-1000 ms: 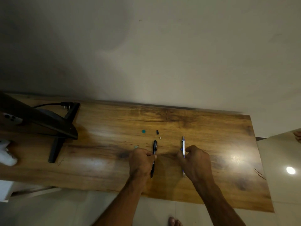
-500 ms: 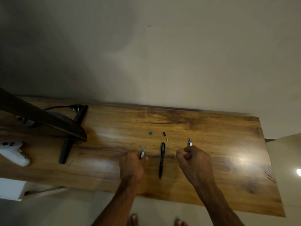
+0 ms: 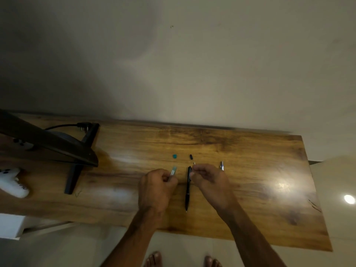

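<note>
Gripping a pale, teal-tipped pen barrel (image 3: 172,172) in the curled fingers of the left hand (image 3: 156,187), held it just above the wooden table (image 3: 250,151), just left of the black pen (image 3: 187,189) lying flat between both hands. Hovered the right hand (image 3: 210,180) over that pen's far end, fingers curled close together beside a tiny white piece (image 3: 194,163); could not tell a pinch from an empty curl. Noted a teal cap (image 3: 174,156), a small black piece (image 3: 191,156) and a silver pen (image 3: 222,165) farther back.
</note>
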